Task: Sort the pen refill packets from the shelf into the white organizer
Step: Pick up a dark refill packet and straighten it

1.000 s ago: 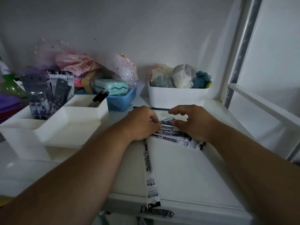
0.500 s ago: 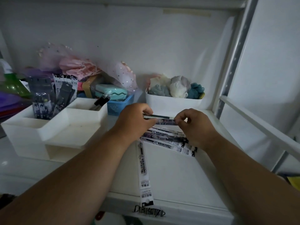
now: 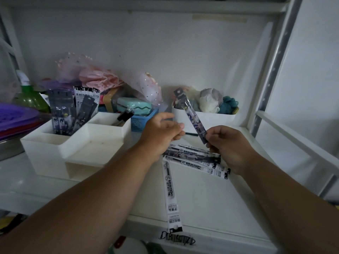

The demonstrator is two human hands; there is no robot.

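Note:
My right hand [image 3: 229,145] pinches the lower end of a long dark pen refill packet [image 3: 190,114], which stands tilted up and to the left above the shelf. My left hand [image 3: 161,132] hovers just left of it with fingers loosely curled and holds nothing. Several more refill packets [image 3: 196,160] lie in a fanned pile on the white shelf [image 3: 201,202] below my hands. One long packet [image 3: 170,193] points toward the shelf's front edge. The white organizer [image 3: 77,143] stands at the left, with several packets [image 3: 73,110] upright in its back left compartment.
A white bin [image 3: 205,120] of soft toys stands behind the held packet. A blue basket [image 3: 141,121] with a mint case sits between it and the organizer. Pink tulle, a green bottle and purple plates crowd the back left. A white shelf post [image 3: 275,66] rises at the right.
My right hand lifted one packet off the pile and tipped it upright. My left hand let go of it and drew slightly left. The view tilted upward.

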